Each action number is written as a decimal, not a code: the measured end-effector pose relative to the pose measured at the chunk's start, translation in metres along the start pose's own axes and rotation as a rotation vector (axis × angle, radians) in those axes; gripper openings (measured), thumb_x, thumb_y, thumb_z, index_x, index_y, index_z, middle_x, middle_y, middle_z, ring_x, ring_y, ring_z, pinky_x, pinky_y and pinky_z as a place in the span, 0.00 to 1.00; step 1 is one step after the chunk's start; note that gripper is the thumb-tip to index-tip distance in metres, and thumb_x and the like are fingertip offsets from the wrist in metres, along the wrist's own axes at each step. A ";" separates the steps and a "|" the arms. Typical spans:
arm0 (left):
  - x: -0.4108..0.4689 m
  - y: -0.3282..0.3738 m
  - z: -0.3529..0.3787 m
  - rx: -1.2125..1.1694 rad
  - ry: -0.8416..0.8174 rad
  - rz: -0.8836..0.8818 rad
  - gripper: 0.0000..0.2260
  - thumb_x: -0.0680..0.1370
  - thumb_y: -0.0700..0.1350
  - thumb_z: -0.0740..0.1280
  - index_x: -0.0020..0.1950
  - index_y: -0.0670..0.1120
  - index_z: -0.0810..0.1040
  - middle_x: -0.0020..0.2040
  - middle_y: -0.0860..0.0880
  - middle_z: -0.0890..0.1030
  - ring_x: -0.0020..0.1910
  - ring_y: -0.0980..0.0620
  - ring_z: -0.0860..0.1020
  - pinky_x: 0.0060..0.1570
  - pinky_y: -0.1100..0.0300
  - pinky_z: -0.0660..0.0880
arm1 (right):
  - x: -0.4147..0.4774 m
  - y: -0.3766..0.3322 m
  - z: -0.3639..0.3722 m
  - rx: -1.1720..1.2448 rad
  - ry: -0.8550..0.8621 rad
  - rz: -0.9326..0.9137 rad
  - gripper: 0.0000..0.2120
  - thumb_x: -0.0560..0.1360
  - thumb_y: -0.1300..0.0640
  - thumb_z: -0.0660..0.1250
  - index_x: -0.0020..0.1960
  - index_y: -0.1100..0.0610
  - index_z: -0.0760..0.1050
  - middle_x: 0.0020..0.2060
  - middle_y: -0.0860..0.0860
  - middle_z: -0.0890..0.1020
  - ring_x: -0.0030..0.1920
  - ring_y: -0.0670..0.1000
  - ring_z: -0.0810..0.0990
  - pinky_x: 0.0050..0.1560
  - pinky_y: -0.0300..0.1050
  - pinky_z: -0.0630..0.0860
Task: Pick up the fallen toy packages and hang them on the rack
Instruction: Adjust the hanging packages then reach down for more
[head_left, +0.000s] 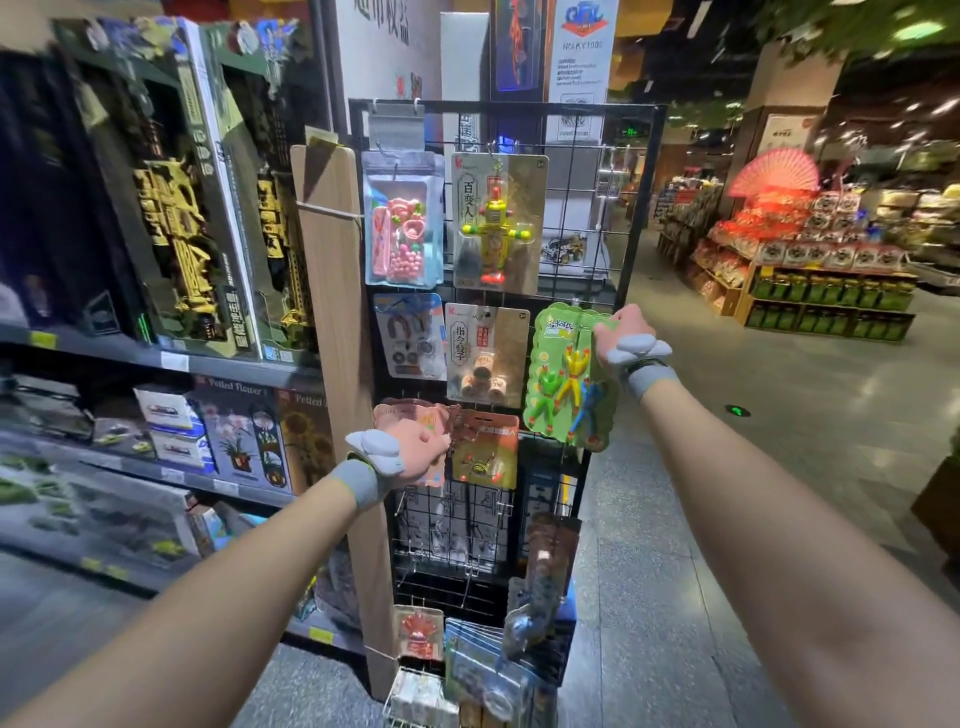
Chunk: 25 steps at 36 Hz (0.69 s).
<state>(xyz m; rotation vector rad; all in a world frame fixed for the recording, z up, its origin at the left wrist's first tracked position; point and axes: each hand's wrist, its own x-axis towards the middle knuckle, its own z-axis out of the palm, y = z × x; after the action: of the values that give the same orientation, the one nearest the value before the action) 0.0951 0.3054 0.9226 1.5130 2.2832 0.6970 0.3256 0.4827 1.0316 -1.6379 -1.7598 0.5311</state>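
Right hand (621, 332): grip pinches the top corner of the green scalloped card blister pack of 3 stretchy figures (558, 379), centre right of frame, against the black wire grid rack (457, 519). Left hand (415, 457) curls at the pink card pack (405, 418), lower centre; we cannot tell whether that grip holds it. We judge the green pack light, bendy and slick-fronted, best held near its hang hole.

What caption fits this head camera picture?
At the wire rack, right hand holds a green toy package, left hand a pink package.
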 end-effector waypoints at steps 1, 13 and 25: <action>-0.002 0.000 0.000 0.000 -0.003 -0.003 0.25 0.81 0.54 0.61 0.26 0.48 0.62 0.24 0.51 0.66 0.26 0.51 0.65 0.28 0.60 0.60 | 0.000 -0.001 0.001 -0.020 -0.001 -0.005 0.14 0.81 0.54 0.60 0.63 0.61 0.67 0.54 0.57 0.75 0.53 0.58 0.75 0.48 0.45 0.67; -0.023 -0.011 0.009 -0.016 -0.055 -0.078 0.23 0.81 0.55 0.61 0.28 0.48 0.64 0.26 0.50 0.65 0.28 0.50 0.65 0.31 0.59 0.61 | -0.003 0.001 0.007 -0.081 0.029 -0.001 0.11 0.79 0.52 0.61 0.52 0.58 0.63 0.46 0.56 0.74 0.43 0.58 0.75 0.46 0.51 0.76; -0.050 -0.028 0.024 -0.055 -0.130 -0.083 0.24 0.82 0.55 0.59 0.28 0.48 0.61 0.27 0.50 0.63 0.28 0.49 0.63 0.30 0.59 0.60 | -0.036 0.028 0.013 -0.042 0.137 0.071 0.19 0.76 0.57 0.63 0.63 0.63 0.63 0.61 0.61 0.74 0.59 0.62 0.76 0.47 0.47 0.68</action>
<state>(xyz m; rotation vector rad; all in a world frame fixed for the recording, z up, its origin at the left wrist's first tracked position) 0.1054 0.2561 0.8863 1.3876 2.1982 0.6154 0.3359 0.4533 0.9966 -1.7287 -1.6285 0.4068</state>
